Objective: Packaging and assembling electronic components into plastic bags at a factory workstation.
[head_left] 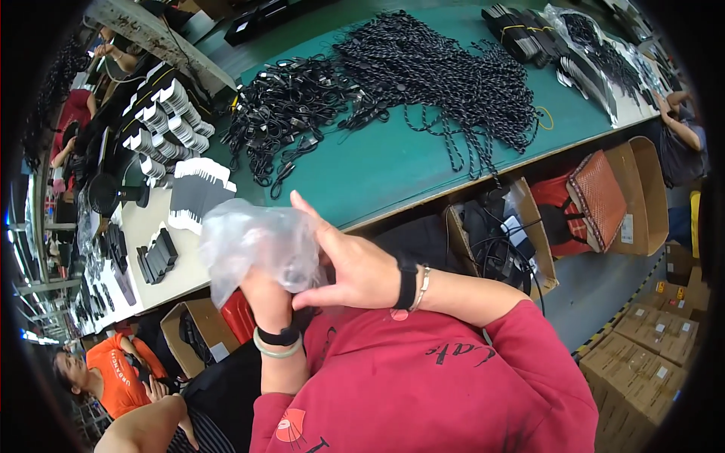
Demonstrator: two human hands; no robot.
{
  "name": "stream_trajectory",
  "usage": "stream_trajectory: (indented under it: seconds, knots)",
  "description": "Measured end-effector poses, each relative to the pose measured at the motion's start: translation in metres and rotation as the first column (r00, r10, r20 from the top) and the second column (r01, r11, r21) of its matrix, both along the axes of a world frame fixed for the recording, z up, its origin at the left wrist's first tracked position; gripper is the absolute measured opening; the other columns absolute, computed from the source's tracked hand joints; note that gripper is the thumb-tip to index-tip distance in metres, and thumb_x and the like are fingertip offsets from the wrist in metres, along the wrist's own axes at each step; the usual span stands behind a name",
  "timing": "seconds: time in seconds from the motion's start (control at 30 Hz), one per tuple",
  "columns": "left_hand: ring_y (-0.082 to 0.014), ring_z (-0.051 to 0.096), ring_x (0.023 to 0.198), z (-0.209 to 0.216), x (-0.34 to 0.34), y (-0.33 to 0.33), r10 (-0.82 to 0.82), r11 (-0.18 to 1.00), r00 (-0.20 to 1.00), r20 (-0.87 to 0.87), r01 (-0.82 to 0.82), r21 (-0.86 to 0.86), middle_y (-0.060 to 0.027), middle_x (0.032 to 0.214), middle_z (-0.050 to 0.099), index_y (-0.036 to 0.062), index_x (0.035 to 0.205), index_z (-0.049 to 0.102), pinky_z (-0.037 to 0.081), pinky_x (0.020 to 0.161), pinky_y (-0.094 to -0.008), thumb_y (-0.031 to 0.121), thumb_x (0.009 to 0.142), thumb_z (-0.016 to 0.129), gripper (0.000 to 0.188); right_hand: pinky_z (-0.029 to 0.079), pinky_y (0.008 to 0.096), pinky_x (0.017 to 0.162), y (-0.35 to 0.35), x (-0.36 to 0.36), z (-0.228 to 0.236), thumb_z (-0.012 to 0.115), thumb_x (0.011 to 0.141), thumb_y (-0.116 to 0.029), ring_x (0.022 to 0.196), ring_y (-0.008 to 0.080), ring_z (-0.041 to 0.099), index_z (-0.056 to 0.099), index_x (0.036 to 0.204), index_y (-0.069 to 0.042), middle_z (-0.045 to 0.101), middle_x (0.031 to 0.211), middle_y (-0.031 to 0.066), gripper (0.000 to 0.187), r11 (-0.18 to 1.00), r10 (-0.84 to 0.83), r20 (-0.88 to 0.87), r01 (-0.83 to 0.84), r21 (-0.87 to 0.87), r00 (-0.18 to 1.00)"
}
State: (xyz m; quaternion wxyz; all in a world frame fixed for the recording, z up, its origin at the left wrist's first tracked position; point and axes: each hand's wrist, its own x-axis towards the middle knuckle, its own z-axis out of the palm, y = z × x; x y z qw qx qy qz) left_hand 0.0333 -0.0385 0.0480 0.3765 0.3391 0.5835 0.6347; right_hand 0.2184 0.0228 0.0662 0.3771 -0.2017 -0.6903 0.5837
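Observation:
A clear, crumpled plastic bag [253, 230] is held up in front of my chest, over the near edge of the green table. My left hand [264, 291] is at the bag's lower part, gripping it; the film covers most of its fingers. Against the bag's right side is my right hand [355, 268], its thumb and index finger spread wide apart. Its other fingers are partly hidden. Whether anything lies inside the bag I cannot tell. Just beyond it, on the white table, lies a stack of flat black-and-white pieces [200, 192].
Black cables [287, 106] and a heap of speckled cords [438, 83] cover the far part of the green table [362, 170]. Cardboard boxes with cables [502, 234] and a red bag [596, 200] stand below its edge. A person in orange [121, 374] sits at the lower left.

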Motion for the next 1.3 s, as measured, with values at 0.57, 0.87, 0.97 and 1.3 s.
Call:
stream_trajectory:
  seconds: [0.57,0.87,0.97,1.3]
  knots:
    - [-0.0242,0.06,0.117,0.023,0.0,0.006,-0.31,0.937,0.946,-0.091,0.288,-0.195,-0.0157,0.138,0.054,0.0028,0.142,0.05,0.048,0.098,-0.0344,-0.013,0.081,0.054,0.063,0.052,0.0316,0.093,0.021,0.015,-0.045,0.063,0.095,-0.01,0.107,0.0152,0.063,0.04,0.147,-0.001,0.063,0.126,0.0104,0.058,0.63,0.372,-0.102,-0.331,-0.702,0.923]
    - [-0.0299,0.057,0.123,0.004,-0.018,0.006,-0.115,0.988,0.846,-0.521,0.15,0.024,-0.0197,0.141,0.054,0.0009,0.127,0.062,0.041,0.107,-0.0389,-0.014,0.079,0.049,0.053,0.049,0.0301,0.096,-0.007,0.011,-0.047,0.07,0.093,-0.011,0.114,0.0133,0.059,0.031,0.152,-0.003,0.062,0.125,0.0094,0.072,0.895,0.165,-0.012,-0.155,-0.418,0.986]
    - [-0.0299,0.055,0.127,0.014,0.01,0.002,-0.192,0.975,0.743,-0.641,0.221,-0.034,-0.0208,0.14,0.054,0.0007,0.127,0.063,0.041,0.108,-0.0391,-0.01,0.081,0.053,0.048,0.049,0.0295,0.096,-0.008,0.006,-0.048,0.069,0.093,-0.012,0.113,0.012,0.059,0.035,0.15,-0.003,0.061,0.127,0.0087,0.067,0.949,0.032,0.187,0.029,-0.313,0.982]
    - [-0.0264,0.053,0.128,0.013,0.005,-0.024,-0.524,0.851,0.786,-0.329,0.505,-0.149,-0.0194,0.148,0.044,0.0022,0.145,0.045,0.04,0.108,-0.0374,-0.003,0.088,0.064,0.059,0.047,0.03,0.099,0.008,0.013,-0.061,0.06,0.093,-0.005,0.117,0.0117,0.057,0.048,0.141,-0.001,0.06,0.128,0.0072,0.049,0.854,0.086,0.036,-0.055,-0.517,0.996]
